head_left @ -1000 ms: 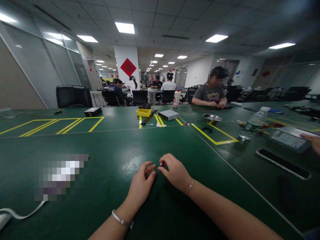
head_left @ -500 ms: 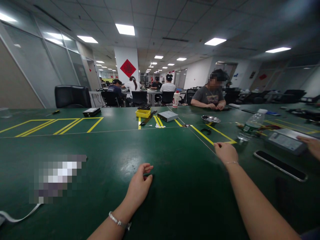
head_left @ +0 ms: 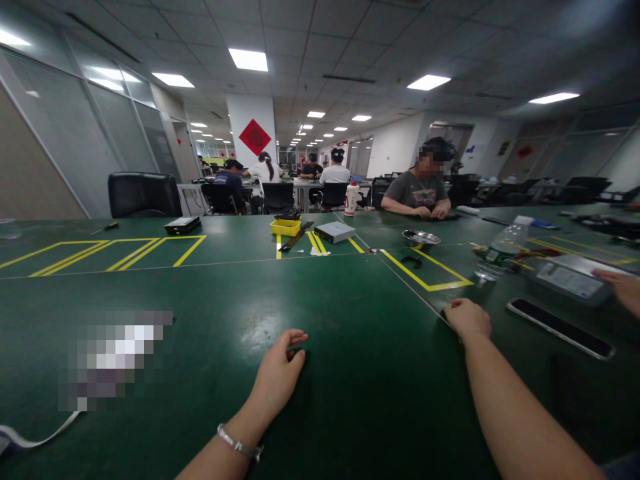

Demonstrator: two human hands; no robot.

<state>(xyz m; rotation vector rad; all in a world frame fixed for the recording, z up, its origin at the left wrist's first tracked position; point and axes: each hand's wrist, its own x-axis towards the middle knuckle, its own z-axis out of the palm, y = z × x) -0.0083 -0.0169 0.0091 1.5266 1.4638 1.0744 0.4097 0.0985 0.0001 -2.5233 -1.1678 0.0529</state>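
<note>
My left hand [head_left: 280, 367] rests on the green table [head_left: 350, 400], its fingers loosely curved and the thumb apart, with nothing visible between them. To the right, my right hand [head_left: 469, 319] is closed low over the table, beside a thin seam and just below a yellow tape outline [head_left: 447, 285]. Its fingers are curled downward, and whatever they hold, if anything, is hidden. A phone [head_left: 560, 328] lies right of that hand. Beyond it stands a clear plastic bottle [head_left: 504, 250]. A small black curved piece [head_left: 413, 262] lies at the tape outline.
At the right edge another person's hand [head_left: 620, 287] touches a grey metal box [head_left: 570, 277]. Farther back are a metal bowl [head_left: 421, 237], a silver box [head_left: 335, 232], a yellow tray [head_left: 285, 227] and a black device [head_left: 183, 225]. A person [head_left: 420, 187] sits across the table.
My right hand has drawn back toward me and slightly right, away from the corner of the yellow tape. My left hand has stayed nearly still.
</note>
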